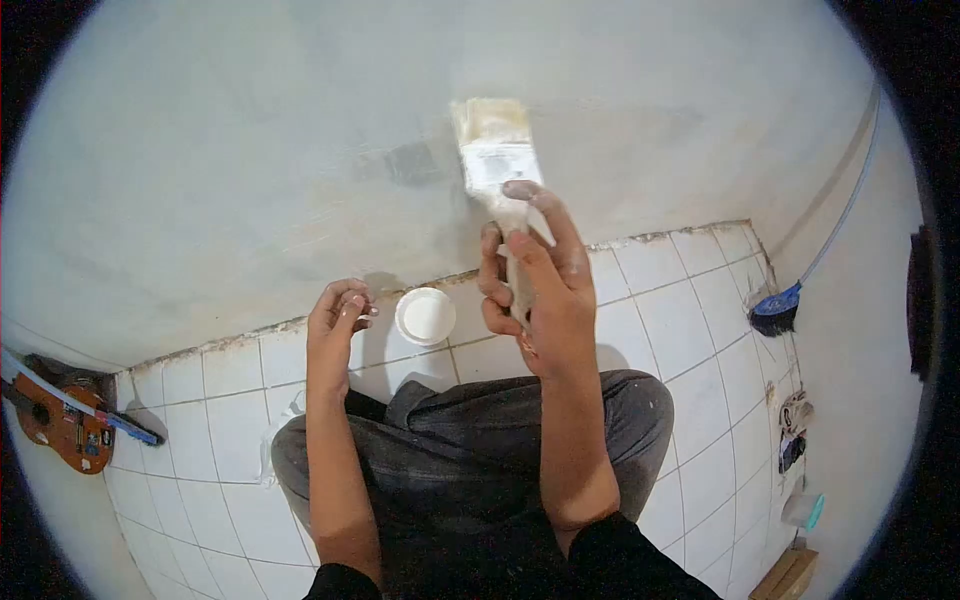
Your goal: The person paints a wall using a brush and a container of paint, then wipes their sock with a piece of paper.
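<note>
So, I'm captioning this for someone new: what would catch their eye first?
Most likely the wide paintbrush, held up in the right hand in front of the grey wall. Next, the round white container on the tiled floor, near the left hand. A brown guitar at the far left also stands out.

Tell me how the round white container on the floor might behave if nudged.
The white container would probably slide rather than roll, since it sits flat on glossy tiles. It's likely light, being small beside the left hand, though its fill is unclear.
</note>
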A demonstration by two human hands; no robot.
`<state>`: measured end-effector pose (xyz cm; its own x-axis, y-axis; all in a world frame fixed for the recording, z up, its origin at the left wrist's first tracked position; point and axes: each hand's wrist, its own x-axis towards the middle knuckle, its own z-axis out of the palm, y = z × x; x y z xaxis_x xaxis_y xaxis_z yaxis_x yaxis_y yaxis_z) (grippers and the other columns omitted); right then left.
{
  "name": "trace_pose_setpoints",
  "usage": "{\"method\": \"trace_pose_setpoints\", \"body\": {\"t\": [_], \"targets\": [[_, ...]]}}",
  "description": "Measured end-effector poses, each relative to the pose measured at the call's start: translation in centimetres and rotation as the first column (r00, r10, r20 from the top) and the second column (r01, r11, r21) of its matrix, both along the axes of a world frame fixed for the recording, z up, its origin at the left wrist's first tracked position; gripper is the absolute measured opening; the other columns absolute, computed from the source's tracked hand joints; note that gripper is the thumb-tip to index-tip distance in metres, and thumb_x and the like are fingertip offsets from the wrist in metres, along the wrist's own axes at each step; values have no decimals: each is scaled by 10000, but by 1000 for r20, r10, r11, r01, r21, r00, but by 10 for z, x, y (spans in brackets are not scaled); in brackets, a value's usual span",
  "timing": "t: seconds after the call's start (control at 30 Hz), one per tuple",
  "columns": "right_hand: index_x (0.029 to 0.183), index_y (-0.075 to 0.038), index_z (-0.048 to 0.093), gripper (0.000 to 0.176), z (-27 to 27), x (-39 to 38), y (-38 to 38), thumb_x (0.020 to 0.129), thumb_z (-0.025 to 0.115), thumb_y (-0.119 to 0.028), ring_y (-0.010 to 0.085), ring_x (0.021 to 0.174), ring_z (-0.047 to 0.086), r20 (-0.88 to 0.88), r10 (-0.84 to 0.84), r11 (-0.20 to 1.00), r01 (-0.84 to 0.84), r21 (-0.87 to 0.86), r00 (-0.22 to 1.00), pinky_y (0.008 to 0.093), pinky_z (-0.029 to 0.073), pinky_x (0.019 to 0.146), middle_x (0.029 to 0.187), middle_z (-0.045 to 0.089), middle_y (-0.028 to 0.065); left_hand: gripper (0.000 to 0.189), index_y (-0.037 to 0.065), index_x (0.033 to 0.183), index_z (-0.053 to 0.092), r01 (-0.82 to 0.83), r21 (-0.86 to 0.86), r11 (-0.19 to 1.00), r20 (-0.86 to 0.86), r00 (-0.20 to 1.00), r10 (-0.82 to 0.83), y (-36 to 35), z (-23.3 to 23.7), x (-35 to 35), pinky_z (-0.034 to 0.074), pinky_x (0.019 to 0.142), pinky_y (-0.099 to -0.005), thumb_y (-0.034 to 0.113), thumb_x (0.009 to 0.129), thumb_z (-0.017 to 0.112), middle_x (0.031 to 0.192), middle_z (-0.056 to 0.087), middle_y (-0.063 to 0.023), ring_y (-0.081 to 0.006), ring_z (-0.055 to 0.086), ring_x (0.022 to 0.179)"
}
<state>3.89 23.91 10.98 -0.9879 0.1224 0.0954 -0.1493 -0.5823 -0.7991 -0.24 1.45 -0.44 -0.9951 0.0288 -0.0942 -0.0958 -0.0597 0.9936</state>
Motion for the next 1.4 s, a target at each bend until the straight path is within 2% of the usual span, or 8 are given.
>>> {"method": "trace_pose_setpoints", "body": {"t": [0.37,0.5,0.63,0.73,0.77,0.83,1.27,1.4], "targets": [[1354,-105,433,378,1,-18,1,978,432,-71,80,582,443,80,3,989,-15,147,997,207,316,387,892,535,83,222,80,1111,616,-11,62,998,-13,1000,11,-7,3,3,485,777,-272,229,947,595,974,629,-26,-133,604,891],[1390,-124,385,387,-3,1,-1,1006,429,-106,62,578,436,98,-24,939,-12,344,995,212,331,393,913,546,87,177,66,1098,625,-39,98,994,-3,999,39,-8,7,2,472,757,-258,163,959,573,946,636,-13,-117,600,869],[1476,-124,188,521,-4,13,-6,1011,425,-108,57,574,429,-75,-272,757,261,599,959,200,325,422,952,585,104,214,75,1113,618,-27,113,993,-16,999,29,-12,4,2,486,764,-271,201,944,583,947,613,-22,-136,608,887],[1466,-128,316,485,-2,10,-7,999,441,-95,230,849,564,-268,-425,403,446,799,864,380,470,836,994,554,151,205,74,1106,623,-46,124,991,-13,999,48,-14,3,1,486,762,-272,189,941,583,948,618,-24,-137,611,886],[1466,-128,316,485,-2,9,-5,999,441,-95,230,849,564,-272,-420,400,445,801,866,380,470,836,994,554,151,205,74,1106,623,-50,131,990,-14,999,52,-15,3,0,486,762,-272,189,941,583,948,618,-24,-137,611,886],[1433,-124,440,471,-2,7,-2,967,477,-65,244,866,567,-497,-330,51,541,839,802,372,479,817,1028,532,158,202,73,1104,626,-47,144,988,-41,998,53,-16,4,1,487,764,-272,184,942,581,957,625,-28,-138,613,887],[1440,-123,473,505,7,-8,-12,942,506,-43,275,878,563,-249,-341,62,286,956,906,392,479,841,973,504,153,241,73,1128,625,-36,172,985,-46,998,45,-20,7,3,486,782,-282,217,937,594,1014,645,-52,-145,608,920],[1427,-104,486,495,20,12,-10,937,503,-32,252,855,555,-293,-325,111,344,933,899,367,475,783,959,509,146,235,74,1120,628,-57,165,985,-32,998,63,-19,13,3,482,782,-278,208,930,592,1009,643,-46,-140,605,910]]}}
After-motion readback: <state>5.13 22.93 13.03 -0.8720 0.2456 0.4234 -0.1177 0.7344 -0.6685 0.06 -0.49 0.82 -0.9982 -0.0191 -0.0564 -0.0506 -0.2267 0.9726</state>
